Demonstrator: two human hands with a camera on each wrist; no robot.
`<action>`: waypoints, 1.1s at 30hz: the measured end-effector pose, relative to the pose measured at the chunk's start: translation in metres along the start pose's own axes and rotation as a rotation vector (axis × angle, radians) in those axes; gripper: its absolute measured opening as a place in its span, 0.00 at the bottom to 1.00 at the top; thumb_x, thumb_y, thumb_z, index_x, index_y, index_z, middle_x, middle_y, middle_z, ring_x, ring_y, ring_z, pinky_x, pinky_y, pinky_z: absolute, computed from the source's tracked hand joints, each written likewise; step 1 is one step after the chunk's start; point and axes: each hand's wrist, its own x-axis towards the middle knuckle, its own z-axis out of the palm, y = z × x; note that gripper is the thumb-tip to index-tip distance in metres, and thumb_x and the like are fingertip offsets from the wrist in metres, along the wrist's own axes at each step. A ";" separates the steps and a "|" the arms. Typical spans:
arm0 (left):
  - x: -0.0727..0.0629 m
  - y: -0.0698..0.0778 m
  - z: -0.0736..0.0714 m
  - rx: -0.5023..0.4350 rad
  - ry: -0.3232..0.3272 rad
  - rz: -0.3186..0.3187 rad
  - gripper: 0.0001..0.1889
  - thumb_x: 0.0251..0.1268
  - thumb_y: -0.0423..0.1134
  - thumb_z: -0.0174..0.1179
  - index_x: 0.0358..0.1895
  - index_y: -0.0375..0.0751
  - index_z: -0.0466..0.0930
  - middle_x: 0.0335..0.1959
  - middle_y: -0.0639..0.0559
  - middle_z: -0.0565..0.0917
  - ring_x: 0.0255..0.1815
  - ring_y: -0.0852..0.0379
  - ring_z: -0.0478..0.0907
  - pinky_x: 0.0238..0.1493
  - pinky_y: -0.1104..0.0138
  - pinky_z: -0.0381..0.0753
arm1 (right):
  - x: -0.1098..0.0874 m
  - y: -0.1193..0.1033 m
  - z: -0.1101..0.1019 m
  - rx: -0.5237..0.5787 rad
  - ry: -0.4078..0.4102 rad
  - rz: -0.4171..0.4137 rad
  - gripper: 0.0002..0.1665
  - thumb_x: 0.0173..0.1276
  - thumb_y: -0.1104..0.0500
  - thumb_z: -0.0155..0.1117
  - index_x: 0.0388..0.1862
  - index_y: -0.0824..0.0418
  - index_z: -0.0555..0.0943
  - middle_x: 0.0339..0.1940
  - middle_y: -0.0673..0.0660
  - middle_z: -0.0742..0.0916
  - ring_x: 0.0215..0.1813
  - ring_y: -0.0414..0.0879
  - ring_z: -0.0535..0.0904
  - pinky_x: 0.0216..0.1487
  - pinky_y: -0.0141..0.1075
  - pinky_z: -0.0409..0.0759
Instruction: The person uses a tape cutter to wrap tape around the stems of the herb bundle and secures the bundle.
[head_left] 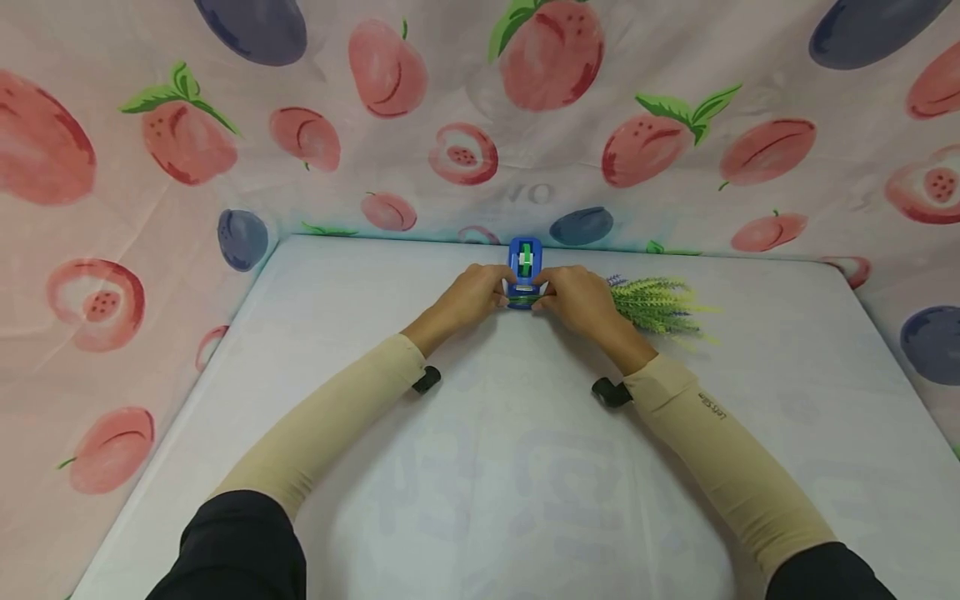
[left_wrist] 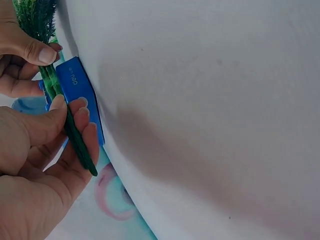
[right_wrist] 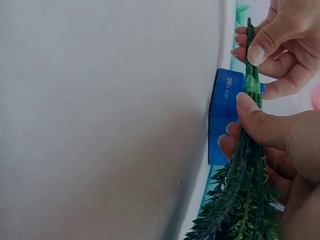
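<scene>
A bunch of artificial flowers [head_left: 656, 304] with yellow-green and purple tips lies across both hands, heads to the right. My left hand [head_left: 472, 296] pinches the dark green stems [left_wrist: 79, 142] near their bare end, thumb on top and fingers beneath. Closer to the leafy part, my right hand [head_left: 581, 304] grips the same bunch between thumb and fingers. Between the two thumbs, a shiny clear-green strip of tape [right_wrist: 254, 84] shows against the stems. Right by the stems stands a blue tape dispenser [right_wrist: 225, 110], its green-cored roll [head_left: 527, 257] visible in the head view.
The white tabletop [head_left: 480, 467] spreads out in front of the person. Its far edge runs just behind the dispenser, against a fruit-patterned cloth [head_left: 465, 75] that also hangs at the sides.
</scene>
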 end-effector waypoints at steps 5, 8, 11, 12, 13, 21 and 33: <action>0.001 0.000 0.000 0.005 -0.002 -0.002 0.16 0.69 0.28 0.64 0.59 0.36 0.81 0.41 0.45 0.88 0.44 0.53 0.85 0.48 0.61 0.83 | -0.001 0.001 0.003 0.019 0.017 0.000 0.21 0.64 0.56 0.75 0.55 0.60 0.86 0.36 0.57 0.91 0.37 0.49 0.87 0.35 0.45 0.83; 0.000 0.001 0.000 0.008 -0.003 -0.003 0.17 0.69 0.28 0.64 0.59 0.37 0.81 0.42 0.45 0.88 0.45 0.52 0.85 0.49 0.61 0.83 | -0.001 0.002 0.003 0.022 0.027 -0.006 0.21 0.64 0.57 0.76 0.55 0.60 0.86 0.36 0.57 0.91 0.36 0.49 0.87 0.34 0.45 0.83; -0.001 0.003 0.000 0.014 -0.005 -0.002 0.17 0.69 0.28 0.63 0.60 0.37 0.81 0.42 0.45 0.88 0.45 0.52 0.85 0.49 0.61 0.83 | 0.000 0.002 0.004 0.019 0.041 -0.014 0.21 0.63 0.57 0.76 0.54 0.60 0.86 0.35 0.57 0.91 0.36 0.49 0.87 0.34 0.45 0.83; -0.001 0.003 0.000 0.017 -0.006 -0.002 0.17 0.69 0.28 0.63 0.60 0.37 0.80 0.42 0.45 0.88 0.45 0.52 0.85 0.49 0.61 0.83 | 0.000 0.003 0.004 0.019 0.044 -0.017 0.20 0.63 0.57 0.76 0.54 0.60 0.86 0.35 0.57 0.91 0.36 0.49 0.87 0.34 0.45 0.83; -0.001 0.003 0.000 0.020 -0.007 -0.003 0.17 0.69 0.27 0.63 0.60 0.37 0.80 0.42 0.45 0.88 0.45 0.52 0.84 0.49 0.61 0.83 | 0.000 0.003 0.004 0.021 0.047 -0.020 0.20 0.62 0.58 0.77 0.53 0.61 0.86 0.35 0.57 0.91 0.36 0.49 0.87 0.34 0.45 0.83; -0.001 0.004 0.000 0.030 -0.007 -0.010 0.17 0.68 0.28 0.64 0.59 0.37 0.81 0.42 0.45 0.88 0.44 0.53 0.84 0.48 0.61 0.82 | 0.000 0.003 0.005 0.039 0.047 -0.034 0.19 0.63 0.59 0.76 0.52 0.61 0.86 0.35 0.59 0.91 0.36 0.50 0.87 0.35 0.45 0.83; 0.001 0.001 0.000 0.019 -0.011 -0.002 0.15 0.69 0.28 0.64 0.57 0.38 0.80 0.42 0.45 0.88 0.45 0.52 0.84 0.49 0.60 0.82 | -0.001 0.002 0.007 0.035 0.066 -0.027 0.20 0.62 0.58 0.77 0.53 0.61 0.86 0.35 0.58 0.91 0.35 0.49 0.87 0.33 0.44 0.82</action>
